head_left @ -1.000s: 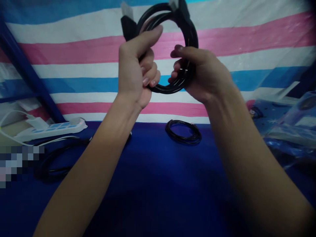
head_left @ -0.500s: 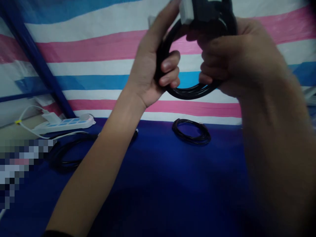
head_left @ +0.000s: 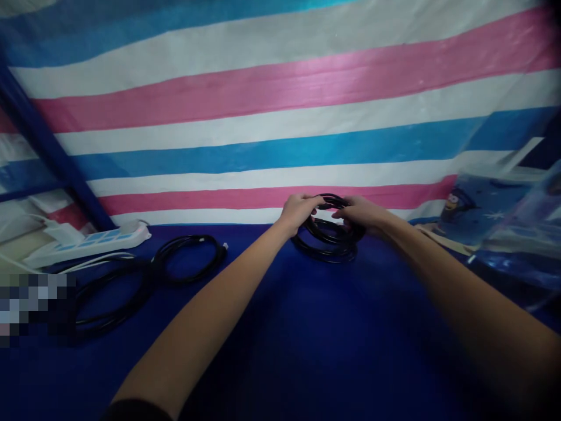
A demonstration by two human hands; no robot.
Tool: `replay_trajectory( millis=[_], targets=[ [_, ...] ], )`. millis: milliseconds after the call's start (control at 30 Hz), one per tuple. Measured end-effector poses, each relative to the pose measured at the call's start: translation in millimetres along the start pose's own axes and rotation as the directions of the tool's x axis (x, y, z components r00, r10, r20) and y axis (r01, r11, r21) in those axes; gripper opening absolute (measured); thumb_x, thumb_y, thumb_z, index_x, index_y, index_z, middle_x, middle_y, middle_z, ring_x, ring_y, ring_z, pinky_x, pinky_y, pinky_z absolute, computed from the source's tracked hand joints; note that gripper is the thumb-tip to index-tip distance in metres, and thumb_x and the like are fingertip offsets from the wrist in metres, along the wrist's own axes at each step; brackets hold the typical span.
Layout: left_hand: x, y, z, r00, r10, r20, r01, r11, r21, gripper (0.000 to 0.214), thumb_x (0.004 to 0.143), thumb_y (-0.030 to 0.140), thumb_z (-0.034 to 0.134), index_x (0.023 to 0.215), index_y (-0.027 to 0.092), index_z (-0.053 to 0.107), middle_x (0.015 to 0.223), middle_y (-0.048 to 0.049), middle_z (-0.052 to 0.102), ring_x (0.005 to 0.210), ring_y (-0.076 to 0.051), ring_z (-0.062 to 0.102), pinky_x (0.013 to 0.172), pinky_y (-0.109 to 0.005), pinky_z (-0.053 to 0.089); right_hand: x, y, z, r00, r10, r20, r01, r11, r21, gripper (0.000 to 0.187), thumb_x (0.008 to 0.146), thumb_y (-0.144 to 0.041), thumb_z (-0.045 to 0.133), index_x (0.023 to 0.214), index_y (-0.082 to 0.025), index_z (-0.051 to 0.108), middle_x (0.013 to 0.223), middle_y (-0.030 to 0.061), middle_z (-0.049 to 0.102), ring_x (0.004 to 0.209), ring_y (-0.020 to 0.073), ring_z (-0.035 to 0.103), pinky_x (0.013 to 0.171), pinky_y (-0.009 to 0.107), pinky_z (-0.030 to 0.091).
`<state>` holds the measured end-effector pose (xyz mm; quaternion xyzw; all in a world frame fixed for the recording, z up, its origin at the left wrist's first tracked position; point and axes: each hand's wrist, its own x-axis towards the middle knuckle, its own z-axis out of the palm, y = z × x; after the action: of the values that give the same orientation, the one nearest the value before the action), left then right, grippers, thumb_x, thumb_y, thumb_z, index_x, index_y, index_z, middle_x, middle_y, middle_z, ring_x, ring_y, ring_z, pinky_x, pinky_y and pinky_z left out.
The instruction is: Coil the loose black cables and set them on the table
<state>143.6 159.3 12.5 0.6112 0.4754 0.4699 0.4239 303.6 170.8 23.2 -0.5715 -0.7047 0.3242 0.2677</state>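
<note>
Left hand (head_left: 299, 211) and right hand (head_left: 360, 214) grasp stacked black cable coils (head_left: 328, 241), fingertips hidden.

Coiled black rubber-sheathed cable (head_left: 328, 229): round hank of several loops, held low at the far edge of the dark blue cloth surface, close to the striped backdrop. Gripped on its upper rim at both sides; its top is partly hidden by fingers.

Second coiled thin black cable (head_left: 326, 252): flat ring lying directly beneath the first, touching or nearly touching it; the contact cannot be made out.
</note>
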Motion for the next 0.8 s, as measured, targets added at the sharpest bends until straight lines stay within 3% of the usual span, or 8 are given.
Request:
replay_trajectory(
  millis=[133,267,333,433,567,700,800],
  targets=[
    [12.1,-20.1,-2.8,0.995,0.017,-0.096,0.011,0.960,0.280,0.025,0.074,0.043,0.060,0.075,0.018,0.059,0.077,-0.0106,0.063,0.082,-0.025,0.059,0.078,-0.039,0.047,18.9,14.8,15.7,0.997,-0.056,-0.056,0.041,0.970,-0.240,0.039,0.075,-0.013,0.052,0.115,-0.009,0.051,0.088,0.0114,0.060,0.078,0.0207,0.058,0.067,0.035,0.047],
    [12.0,-35.3,-3.2,0.993,0.073,-0.098,-0.022,0.895,0.446,0.026,0.074,0.042,0.059,0.075,0.016,0.063,0.100,-0.0159,0.064,0.116,-0.034,0.046,0.099,-0.046,0.033,26.6,26.9,25.5,0.996,-0.093,0.000,0.083,0.892,-0.443,0.029,0.077,-0.020,0.060,0.106,-0.012,0.058,0.113,0.0120,0.055,0.106,0.0244,0.051,0.092,0.046,0.041],
    [12.5,-39.1,-4.4,0.995,0.088,-0.035,-0.063,0.891,0.449,0.032,0.078,0.045,0.054,0.086,0.017,0.065,0.113,-0.0151,0.062,0.120,-0.032,0.046,0.102,-0.042,0.032,25.4,29.0,23.9,0.992,-0.100,0.078,0.125,0.874,-0.470,0.030,0.077,-0.023,0.061,0.105,-0.012,0.060,0.112,0.0137,0.058,0.104,0.0261,0.054,0.092,0.046,0.042],
    [15.1,-41.4,-8.8,0.995,0.086,0.047,-0.098,0.910,0.402,0.039,0.086,0.046,0.043,0.102,0.018,0.063,0.123,-0.0136,0.058,0.117,-0.027,0.050,0.101,-0.038,0.035,20.7,25.6,16.1,0.977,-0.140,0.161,0.198,0.873,-0.445,0.046,0.079,-0.030,0.056,0.120,-0.010,0.056,0.121,0.0181,0.056,0.110,0.0299,0.054,0.095,0.044,0.043],
    [16.3,-37.8,-14.4,0.993,0.090,0.071,-0.109,0.932,0.345,0.042,0.087,0.044,0.042,0.115,0.017,0.058,0.129,-0.0135,0.054,0.118,-0.025,0.050,0.100,-0.036,0.038,16.8,14.2,6.3,0.957,-0.204,0.207,0.274,0.874,-0.402,0.058,0.081,-0.039,0.049,0.132,-0.012,0.047,0.134,0.0139,0.049,0.120,0.0288,0.049,0.100,0.041,0.042],
    [13.2,-33.4,-17.0,0.988,0.127,0.083,-0.148,0.926,0.349,0.052,0.084,0.042,0.049,0.127,0.014,0.048,0.136,-0.0158,0.047,0.122,-0.024,0.047,0.099,-0.033,0.040,16.8,3.1,4.3,0.949,-0.253,0.189,0.311,0.854,-0.418,0.063,0.082,-0.042,0.045,0.135,-0.009,0.044,0.140,0.0152,0.042,0.126,0.0300,0.042,0.106,0.044,0.036],
    [11.8,-39.9,-18.5,0.980,0.160,0.122,-0.196,0.893,0.405,0.045,0.084,0.034,0.048,0.125,0.015,0.050,0.138,-0.0139,0.045,0.127,-0.025,0.041,0.107,-0.037,0.030,17.4,0.6,11.3,0.948,-0.277,0.159,0.319,0.837,-0.444,0.063,0.086,-0.042,0.038,0.138,-0.007,0.039,0.144,0.0168,0.035,0.133,0.0309,0.033,0.110,0.048,0.027]
  ],
)
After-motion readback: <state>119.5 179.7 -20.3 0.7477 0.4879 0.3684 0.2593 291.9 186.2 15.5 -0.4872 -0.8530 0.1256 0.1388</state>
